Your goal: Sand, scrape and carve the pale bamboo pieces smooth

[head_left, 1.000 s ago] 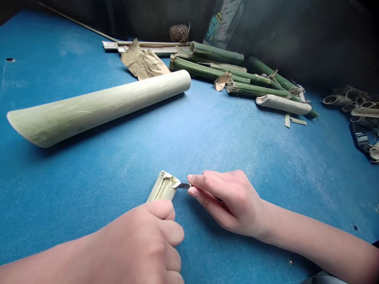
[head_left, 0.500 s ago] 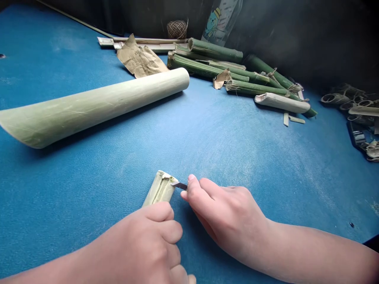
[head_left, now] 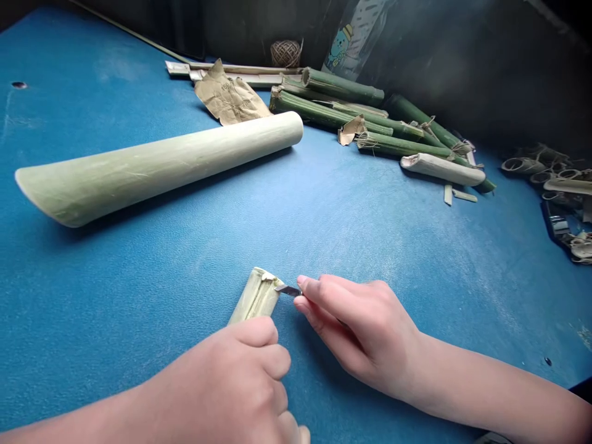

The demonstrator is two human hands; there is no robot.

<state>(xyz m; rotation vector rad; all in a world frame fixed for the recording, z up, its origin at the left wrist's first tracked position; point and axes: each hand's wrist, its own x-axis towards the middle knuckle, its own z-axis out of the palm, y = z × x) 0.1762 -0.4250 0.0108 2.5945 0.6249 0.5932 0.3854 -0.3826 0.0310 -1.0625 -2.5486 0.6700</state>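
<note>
Blue is being shown across the whole table [head_left: 351,240], on which the work is being spread. Behind the work, a long pale tube [head_left: 161,166] is lying at the left, touched by neither hand, its slanted end facing left. Green stalks [head_left: 330,112] are lying heaped toward the back, with a crumpled paper [head_left: 231,98] showing just behind the tube's far end.

At the front, the left hand [head_left: 252,376] is being kept curled into a fist, its fingers closed round the piece [head_left: 254,301]; the lower part of the piece is being hidden by that grip, so whether it is resting on the table cannot be told. By the right hand [head_left: 358,327], a knife [head_left: 290,290] is being pinched between thumb and fingers, most of its handle being concealed.

The piece is being presented with its far end bare, tilted away from the left fist, a groove running along its upper face. Its right edge, close to that end, is apparently being met by the blade's tip. Judging by the ragged curl [head_left: 270,279] hanging on at the rim, trimming is being only partly accomplished: the groove is seemingly formed, while the rough end is awaiting cleaning.
</note>
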